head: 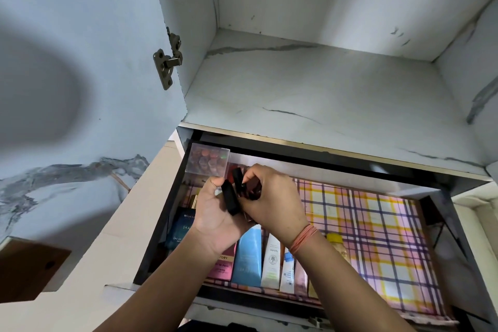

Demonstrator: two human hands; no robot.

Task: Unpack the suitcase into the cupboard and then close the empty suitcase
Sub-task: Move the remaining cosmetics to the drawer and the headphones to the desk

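Observation:
Both hands meet over the left part of an open cupboard drawer [442,197] lined with pink and yellow checked paper. My left hand [215,213] holds a small black case [230,201] in its palm. My right hand [272,202], with an orange thread at the wrist, grips several small dark red and black cosmetic sticks [249,188]. A clear plastic box [208,160] of small round items stands at the drawer's back left corner. The suitcase is not in view.
Along the drawer's front lie a dark blue perfume box [179,226], a pink box [223,264], a light blue tube [249,256], white tubes [272,261] and a yellow-capped bottle [335,240]. Above is a marble-look shelf [323,94]. The cupboard door [80,62] stands open at left.

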